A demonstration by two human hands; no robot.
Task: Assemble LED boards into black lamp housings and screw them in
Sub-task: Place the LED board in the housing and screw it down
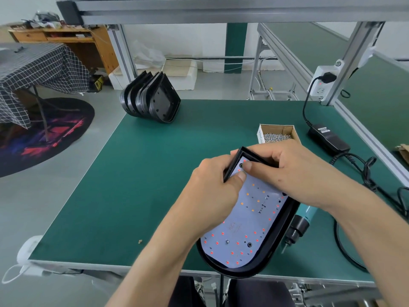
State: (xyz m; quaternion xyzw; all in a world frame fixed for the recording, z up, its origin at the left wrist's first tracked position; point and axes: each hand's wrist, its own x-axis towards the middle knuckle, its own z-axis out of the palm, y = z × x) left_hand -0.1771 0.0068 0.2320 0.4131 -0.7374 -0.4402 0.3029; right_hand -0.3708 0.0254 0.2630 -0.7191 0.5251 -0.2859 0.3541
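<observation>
A flat white LED board (243,227), long with a rounded near end and dotted with small red and orange diodes, lies inside a glossy black plastic lamp housing (276,244), an elongated tray with a raised rim. The housing sits at the near edge of the green matte surface (132,173), its rounded end just overhanging that edge and its squared far end lifted between the hands.

The left hand (212,196) grips the housing's far left rim, fingers curled under and the thumb pressed down on the board's corner. The right hand (294,173) reaches over the far end, fingers curled around the far rim and the thumb tip resting on the board beside a dark screw hole; whether it pinches a screw cannot be told.

Just beside the housing on its right lies a teal and black electric screwdriver (301,224), bit pointing toward the near edge, partly hidden under the right wrist. A black rubbery cable (354,165) coils across the right side to a boxy black power adapter (327,138). Near it stands an open cardboard box of small silvery screws (277,136). Well apart, at the far left corner, a leaning stack of empty black housings (150,98) stands on edge. A white wall socket (323,80) is fixed to the aluminium frame post (347,63).
</observation>
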